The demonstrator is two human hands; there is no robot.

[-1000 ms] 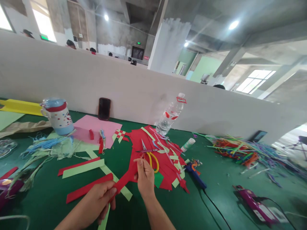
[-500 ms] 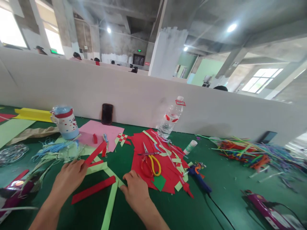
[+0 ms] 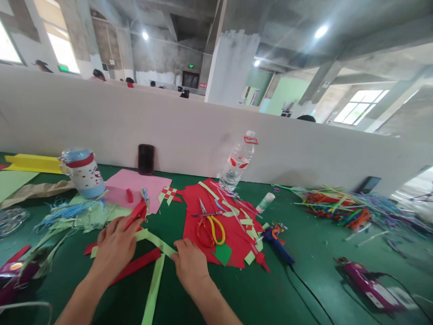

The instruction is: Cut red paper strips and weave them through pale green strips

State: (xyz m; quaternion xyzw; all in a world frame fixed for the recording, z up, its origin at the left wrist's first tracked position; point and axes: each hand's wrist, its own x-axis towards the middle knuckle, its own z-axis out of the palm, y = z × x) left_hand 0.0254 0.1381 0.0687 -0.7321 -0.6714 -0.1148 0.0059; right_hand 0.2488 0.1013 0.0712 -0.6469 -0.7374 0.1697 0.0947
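Note:
My left hand (image 3: 117, 243) is closed on a red paper strip (image 3: 137, 211) that sticks out past its fingertips. Beneath this hand, another red strip (image 3: 138, 266) lies slanted on the green table, partly hidden. My right hand (image 3: 191, 262) pinches the end of a light green paper strip (image 3: 158, 243), which runs from there towards the left hand. A second light green strip (image 3: 154, 289) stretches down to the front edge of the view, its top close to the right fingertips. A small red-and-green woven paper piece (image 3: 169, 194) lies beyond the hands.
Scissors (image 3: 219, 232) lie on red paper (image 3: 194, 205) with scraps. A glue stick (image 3: 265, 202), a blue glue gun (image 3: 279, 246) and a purple corded tool (image 3: 368, 286) are at right. Behind stand a water bottle (image 3: 237, 164), a cup (image 3: 84, 176) and a phone (image 3: 146, 159).
My left hand has moved right, towards the middle, and now covers more of the strips. The right hand stays at the light green strip's end. The view has shifted slightly.

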